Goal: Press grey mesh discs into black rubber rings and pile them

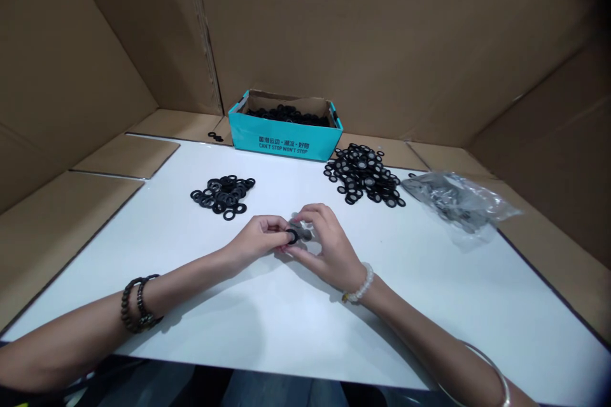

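My left hand (260, 238) and my right hand (324, 245) meet at the middle of the white table (286, 324). Between their fingertips sits a small black rubber ring (293, 236), pinched by the left fingers. The right fingers are curled around a small grey piece (305, 234) right beside the ring; what it is I cannot make out. A pile of plain black rings (223, 194) lies to the far left. A larger pile of black rings with grey mesh centres (365, 173) lies to the far right.
A teal cardboard box (281, 137) holding more black rings stands at the back of the table. A clear plastic bag (458, 200) of grey parts lies at the right. Brown cardboard walls (382, 25) enclose the table on three sides.
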`<state>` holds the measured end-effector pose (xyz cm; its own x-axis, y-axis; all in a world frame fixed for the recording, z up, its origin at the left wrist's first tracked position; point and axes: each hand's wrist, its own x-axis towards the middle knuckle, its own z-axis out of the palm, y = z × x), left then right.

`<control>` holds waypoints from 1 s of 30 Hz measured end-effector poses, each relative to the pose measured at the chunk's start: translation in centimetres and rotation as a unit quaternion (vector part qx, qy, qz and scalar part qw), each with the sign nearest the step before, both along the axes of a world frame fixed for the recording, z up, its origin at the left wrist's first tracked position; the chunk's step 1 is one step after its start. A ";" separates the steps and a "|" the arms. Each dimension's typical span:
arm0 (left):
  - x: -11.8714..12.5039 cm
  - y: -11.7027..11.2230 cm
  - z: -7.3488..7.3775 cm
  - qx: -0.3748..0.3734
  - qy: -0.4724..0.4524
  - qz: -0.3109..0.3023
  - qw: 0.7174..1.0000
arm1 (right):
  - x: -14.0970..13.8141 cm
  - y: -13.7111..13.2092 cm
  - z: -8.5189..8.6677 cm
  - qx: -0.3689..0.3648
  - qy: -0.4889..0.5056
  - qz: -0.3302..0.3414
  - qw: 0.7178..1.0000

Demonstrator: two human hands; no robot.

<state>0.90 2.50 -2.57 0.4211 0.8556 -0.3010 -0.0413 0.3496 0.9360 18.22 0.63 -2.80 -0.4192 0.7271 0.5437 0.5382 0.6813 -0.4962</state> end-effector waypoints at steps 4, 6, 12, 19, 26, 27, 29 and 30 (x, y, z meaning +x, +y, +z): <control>0.1 -0.1 0.2 -0.010 -0.014 0.005 1.000 | 0.5 -0.2 0.5 -0.014 -0.042 0.037 0.998; 0.1 -0.1 0.2 -0.010 -0.021 0.002 1.000 | 0.5 -0.3 0.4 -0.005 -0.056 0.040 0.998; -0.1 0.2 -0.3 -0.001 -0.020 -0.035 0.999 | 0.3 0.0 -0.1 0.063 -0.049 0.006 0.997; -3.6 3.0 4.0 0.363 0.320 -0.048 0.874 | 4.9 3.5 -0.3 0.100 -0.121 -0.167 0.973; -9.2 5.5 6.1 0.367 0.650 -0.104 0.658 | 8.9 6.3 -2.6 0.021 -0.243 -0.333 0.911; -9.4 5.6 5.8 0.366 0.649 -0.100 0.659 | 8.7 6.2 -2.6 0.028 -0.241 -0.334 0.911; -9.6 5.8 5.4 0.370 0.648 -0.083 0.660 | 7.7 5.7 -2.4 0.047 -0.224 -0.316 0.921; -9.5 5.8 5.2 0.372 0.648 -0.075 0.660 | 7.1 5.4 -2.2 0.056 -0.212 -0.293 0.931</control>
